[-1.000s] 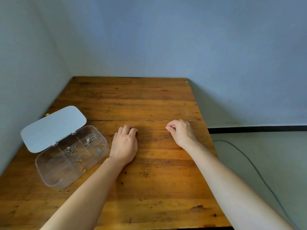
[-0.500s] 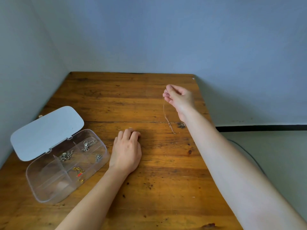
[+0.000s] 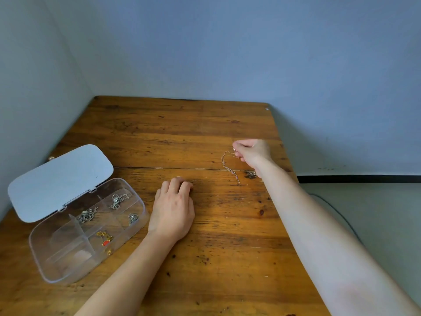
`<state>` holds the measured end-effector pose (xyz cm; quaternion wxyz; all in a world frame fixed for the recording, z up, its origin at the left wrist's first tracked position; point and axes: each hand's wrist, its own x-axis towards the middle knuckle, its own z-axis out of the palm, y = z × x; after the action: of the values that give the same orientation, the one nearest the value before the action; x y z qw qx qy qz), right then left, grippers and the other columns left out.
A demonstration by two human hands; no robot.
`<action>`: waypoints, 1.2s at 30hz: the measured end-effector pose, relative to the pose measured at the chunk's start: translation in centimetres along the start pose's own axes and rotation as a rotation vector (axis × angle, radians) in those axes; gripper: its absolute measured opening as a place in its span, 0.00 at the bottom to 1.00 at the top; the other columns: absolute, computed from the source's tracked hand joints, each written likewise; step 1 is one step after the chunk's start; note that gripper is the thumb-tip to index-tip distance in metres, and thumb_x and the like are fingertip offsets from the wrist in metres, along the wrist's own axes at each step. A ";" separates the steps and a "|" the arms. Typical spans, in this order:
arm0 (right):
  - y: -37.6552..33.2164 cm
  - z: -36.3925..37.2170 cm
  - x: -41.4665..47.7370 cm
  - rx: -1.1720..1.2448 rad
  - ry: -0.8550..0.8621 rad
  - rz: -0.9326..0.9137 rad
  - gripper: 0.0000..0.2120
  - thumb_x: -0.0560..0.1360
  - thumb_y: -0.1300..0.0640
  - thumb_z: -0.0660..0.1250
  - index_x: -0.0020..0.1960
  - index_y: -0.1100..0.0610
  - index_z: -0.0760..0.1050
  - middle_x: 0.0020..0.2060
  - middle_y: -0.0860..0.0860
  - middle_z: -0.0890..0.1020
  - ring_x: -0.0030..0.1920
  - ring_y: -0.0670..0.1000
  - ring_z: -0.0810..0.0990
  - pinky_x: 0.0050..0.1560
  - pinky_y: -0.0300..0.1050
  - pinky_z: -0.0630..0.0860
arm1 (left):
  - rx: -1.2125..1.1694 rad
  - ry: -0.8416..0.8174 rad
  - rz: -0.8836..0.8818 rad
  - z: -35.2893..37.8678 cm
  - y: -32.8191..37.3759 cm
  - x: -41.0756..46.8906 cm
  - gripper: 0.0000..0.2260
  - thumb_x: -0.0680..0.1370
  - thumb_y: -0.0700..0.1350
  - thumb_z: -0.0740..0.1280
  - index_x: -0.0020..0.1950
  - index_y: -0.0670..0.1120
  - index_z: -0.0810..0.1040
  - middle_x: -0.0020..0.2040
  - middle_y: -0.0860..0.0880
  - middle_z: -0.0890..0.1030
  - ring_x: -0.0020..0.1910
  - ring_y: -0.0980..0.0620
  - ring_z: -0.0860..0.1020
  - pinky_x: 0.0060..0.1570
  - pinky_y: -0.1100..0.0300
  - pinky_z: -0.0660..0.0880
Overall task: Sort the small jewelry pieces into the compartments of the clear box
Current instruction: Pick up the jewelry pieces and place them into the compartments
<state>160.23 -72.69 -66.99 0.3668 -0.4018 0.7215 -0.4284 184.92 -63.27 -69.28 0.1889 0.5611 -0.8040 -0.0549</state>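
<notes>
Pinching a thin gold-coloured chain (image 3: 229, 166) between closed fingertips, the right hand (image 3: 252, 153) holds it above the worn wooden tabletop (image 3: 182, 133); the chain's lower end hangs close to the wood. Left hand (image 3: 173, 212) rests palm-down, fingers loosely curled, gripping nothing. Just beside it sits the clear plastic compartment box (image 3: 68, 265), grey lid (image 3: 59, 179) open, several compartments holding small jewelry pieces (image 3: 116, 200).

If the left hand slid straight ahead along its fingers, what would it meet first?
Nothing, it seems: ahead of the left hand lies bare table up to the wall. The chain hangs off to its right.
</notes>
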 end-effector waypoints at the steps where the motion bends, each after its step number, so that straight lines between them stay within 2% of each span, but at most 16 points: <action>1: 0.6 -0.3 -0.1 -0.069 0.013 -0.023 0.08 0.77 0.56 0.73 0.54 0.56 0.85 0.40 0.48 0.87 0.42 0.47 0.84 0.52 0.44 0.82 | 0.000 0.001 0.000 0.0 0.0 0.0 0.12 0.77 0.39 0.62 0.59 0.41 0.78 0.59 0.43 0.77 0.54 0.41 0.73 0.52 0.45 0.73; 3: 1.0 -0.7 -0.4 -0.244 0.026 -0.097 0.08 0.78 0.54 0.71 0.54 0.55 0.86 0.49 0.50 0.87 0.53 0.50 0.83 0.63 0.47 0.76 | 0.002 -0.001 -0.001 0.0 0.0 0.0 0.12 0.77 0.39 0.62 0.59 0.41 0.78 0.59 0.43 0.77 0.54 0.41 0.73 0.53 0.44 0.73; 5: 1.1 -1.1 -1.2 -0.433 0.012 -0.193 0.12 0.78 0.50 0.70 0.58 0.54 0.84 0.57 0.51 0.85 0.62 0.52 0.79 0.66 0.46 0.71 | 0.004 -0.002 -0.002 0.0 0.0 0.0 0.12 0.77 0.39 0.62 0.60 0.41 0.78 0.60 0.42 0.77 0.55 0.41 0.73 0.53 0.44 0.73; 7: 1.6 -1.4 -2.4 -0.513 -0.031 -0.275 0.18 0.77 0.44 0.70 0.63 0.52 0.81 0.60 0.51 0.81 0.60 0.52 0.79 0.64 0.50 0.74 | 0.007 -0.004 -0.001 0.0 0.0 -0.1 0.12 0.78 0.39 0.62 0.60 0.41 0.78 0.60 0.43 0.77 0.55 0.41 0.73 0.53 0.44 0.73; 8: 2.0 -1.6 -3.2 -0.536 -0.051 -0.305 0.21 0.75 0.40 0.70 0.64 0.49 0.80 0.59 0.49 0.79 0.56 0.51 0.79 0.59 0.49 0.75 | 0.008 -0.003 0.000 0.0 0.0 -0.1 0.12 0.78 0.40 0.62 0.60 0.41 0.78 0.60 0.43 0.76 0.55 0.41 0.73 0.53 0.44 0.73; 11: 3.7 -2.1 -4.7 -0.612 -0.089 -0.382 0.22 0.71 0.34 0.71 0.60 0.44 0.81 0.55 0.44 0.75 0.51 0.47 0.76 0.49 0.45 0.74 | 0.007 0.001 0.000 0.0 0.0 0.0 0.12 0.78 0.40 0.62 0.60 0.42 0.77 0.60 0.43 0.76 0.55 0.42 0.73 0.53 0.45 0.73; 13: 4.3 -2.2 -4.8 -0.578 -0.066 -0.421 0.17 0.72 0.38 0.73 0.56 0.46 0.84 0.52 0.45 0.77 0.49 0.48 0.77 0.47 0.46 0.76 | 0.004 0.006 -0.001 0.1 0.0 -0.1 0.12 0.77 0.39 0.63 0.60 0.42 0.78 0.59 0.43 0.77 0.54 0.42 0.73 0.52 0.46 0.73; 16: 4.4 -1.7 -4.1 -0.505 0.058 -0.435 0.09 0.74 0.46 0.74 0.50 0.49 0.87 0.46 0.48 0.81 0.45 0.48 0.79 0.47 0.46 0.79 | 0.002 0.010 0.000 0.2 0.0 -0.1 0.12 0.77 0.39 0.63 0.60 0.42 0.78 0.59 0.43 0.77 0.54 0.42 0.73 0.52 0.46 0.73; 20: 4.4 -1.0 -3.5 -0.464 0.147 -0.412 0.07 0.75 0.50 0.74 0.50 0.52 0.86 0.43 0.50 0.82 0.42 0.47 0.79 0.46 0.44 0.77 | -0.001 0.012 0.006 0.3 -0.2 0.0 0.12 0.78 0.39 0.62 0.60 0.42 0.77 0.60 0.44 0.76 0.55 0.42 0.73 0.53 0.46 0.73; 24: 4.4 -0.9 -4.2 -0.448 0.158 -0.381 0.11 0.79 0.50 0.68 0.56 0.54 0.84 0.46 0.50 0.81 0.45 0.48 0.76 0.50 0.43 0.72 | -0.001 -0.006 -0.007 0.2 -0.2 0.0 0.13 0.78 0.40 0.61 0.61 0.43 0.77 0.60 0.44 0.76 0.55 0.42 0.72 0.54 0.47 0.72; 27: 4.0 -1.4 -5.6 -0.389 0.104 -0.300 0.13 0.82 0.51 0.64 0.63 0.53 0.80 0.55 0.51 0.80 0.51 0.46 0.73 0.53 0.39 0.67 | 0.051 -0.082 -0.013 -0.6 0.3 0.2 0.15 0.80 0.42 0.57 0.65 0.45 0.73 0.64 0.45 0.74 0.59 0.43 0.70 0.58 0.49 0.70; 31: 3.3 -1.6 -8.3 -0.328 0.054 -0.243 0.15 0.82 0.51 0.62 0.67 0.52 0.77 0.60 0.52 0.79 0.54 0.46 0.74 0.54 0.39 0.67 | 0.027 -0.190 0.014 -3.1 0.8 0.0 0.17 0.81 0.41 0.55 0.69 0.45 0.73 0.67 0.46 0.73 0.64 0.43 0.70 0.61 0.48 0.72; 34: 2.4 -0.6 -10.5 -0.331 -0.012 -0.257 0.16 0.82 0.49 0.62 0.68 0.51 0.76 0.61 0.51 0.79 0.60 0.50 0.76 0.56 0.42 0.68 | -0.002 -0.056 0.142 -6.1 0.1 -2.0 0.15 0.80 0.40 0.59 0.65 0.44 0.77 0.64 0.45 0.76 0.61 0.43 0.75 0.57 0.46 0.74; 36: 1.7 0.8 -12.1 -0.317 -0.066 -0.270 0.17 0.82 0.49 0.62 0.69 0.51 0.75 0.64 0.51 0.78 0.62 0.51 0.75 0.59 0.44 0.69 | 0.073 0.083 0.214 -7.8 -1.2 -3.8 0.14 0.79 0.40 0.62 0.63 0.45 0.78 0.64 0.45 0.78 0.61 0.42 0.76 0.60 0.45 0.72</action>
<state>165.37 -61.61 -66.57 0.2618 -0.5614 0.7070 -0.3413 189.96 -59.27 -63.33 0.2063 0.4802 -0.8523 0.0183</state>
